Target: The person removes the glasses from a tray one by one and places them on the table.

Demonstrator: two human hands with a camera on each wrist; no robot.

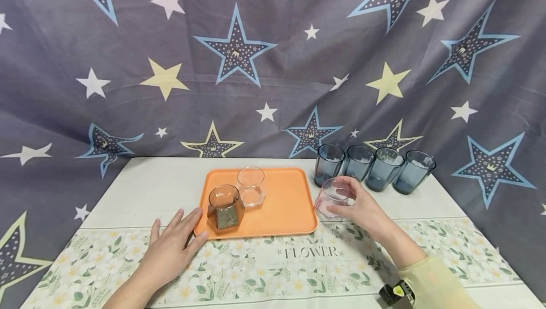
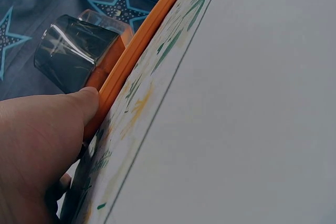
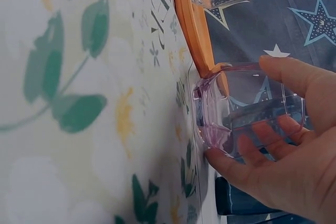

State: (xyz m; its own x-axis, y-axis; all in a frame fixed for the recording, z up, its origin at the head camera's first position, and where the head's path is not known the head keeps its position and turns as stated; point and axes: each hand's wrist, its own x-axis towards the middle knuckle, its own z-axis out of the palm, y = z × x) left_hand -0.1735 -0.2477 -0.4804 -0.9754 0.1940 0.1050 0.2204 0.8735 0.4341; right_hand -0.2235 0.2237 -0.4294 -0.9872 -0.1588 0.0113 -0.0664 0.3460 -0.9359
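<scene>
My right hand (image 1: 357,207) grips a pinkish clear glass (image 1: 332,199) beside the right edge of an orange tray (image 1: 281,204). In the right wrist view thumb and fingers curve round the glass (image 3: 226,111), its base close over the tablecloth. My left hand (image 1: 174,245) rests at the tray's front left corner, fingers spread and the thumb on the rim; the left wrist view shows the thumb against the tray's edge (image 2: 123,69). On the tray's left part stand a dark grey glass (image 1: 226,212) and, behind it, a clear glass (image 1: 251,188).
Several blue glasses (image 1: 377,169) stand in a row at the back right, just behind my right hand. A floral tablecloth (image 1: 256,271) covers the table's front. Behind the table hangs a grey curtain with stars (image 1: 273,72).
</scene>
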